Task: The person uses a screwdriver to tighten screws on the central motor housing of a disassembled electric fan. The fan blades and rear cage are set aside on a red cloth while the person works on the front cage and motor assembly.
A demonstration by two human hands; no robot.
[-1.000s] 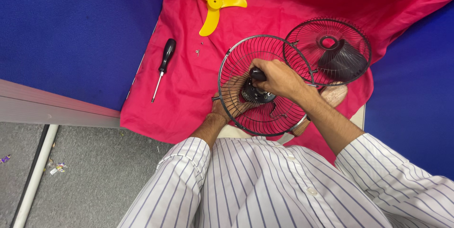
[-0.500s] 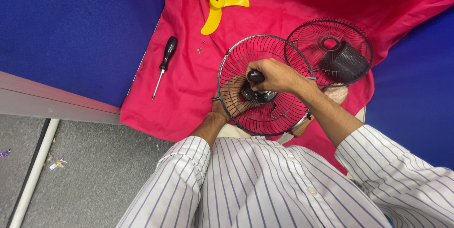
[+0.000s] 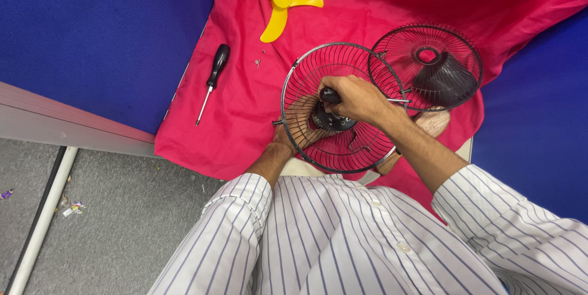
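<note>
Blue covers the counter (image 3: 104,32), with a red cloth (image 3: 392,1) spread across it. On the cloth, the wire fan guard (image 3: 340,108) stands tilted at the near edge; a second guard (image 3: 429,65) lies just right of it. The right hand (image 3: 355,99) is fisted on a black tool handle (image 3: 329,95) inside the guard. The left hand (image 3: 294,136) braces the guard from behind, its grip hidden. A yellow fan blade (image 3: 280,0) lies beyond the guard, a black screwdriver (image 3: 212,81) well left.
</note>
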